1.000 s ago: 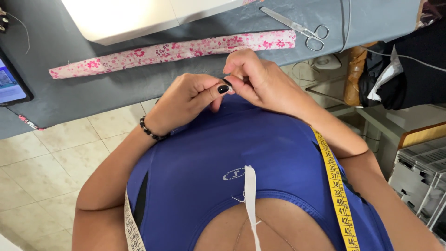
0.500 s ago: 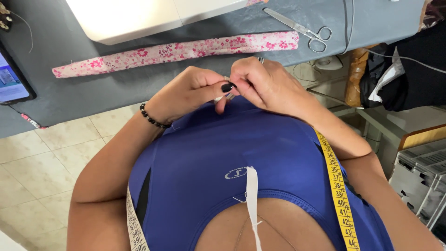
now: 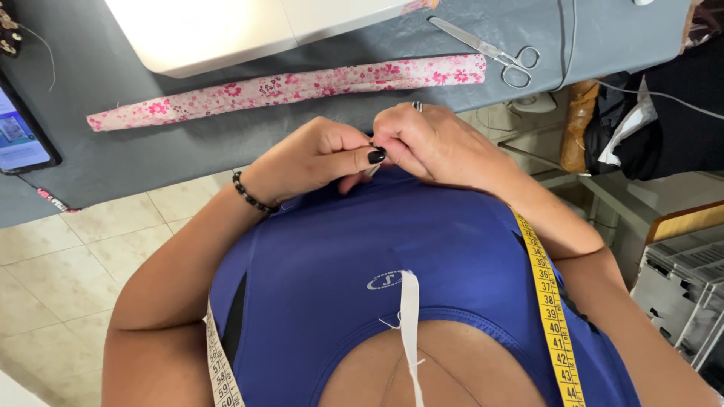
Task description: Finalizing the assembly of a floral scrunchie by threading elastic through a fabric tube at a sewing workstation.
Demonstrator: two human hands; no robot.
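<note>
Both hands pinch small item, near table edge.

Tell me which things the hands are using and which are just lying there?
In use: left hand and right hand, fingers pinching something small and thin, too small to identify.

Lying about: floral strip, scissors, tablet, white machine. Tape measure hangs round the neck.

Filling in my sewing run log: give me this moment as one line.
left hand: pinching small pale item, fingertips meeting right hand | pink floral fabric strip: flat on grey table | steel scissors: untouched
</note>
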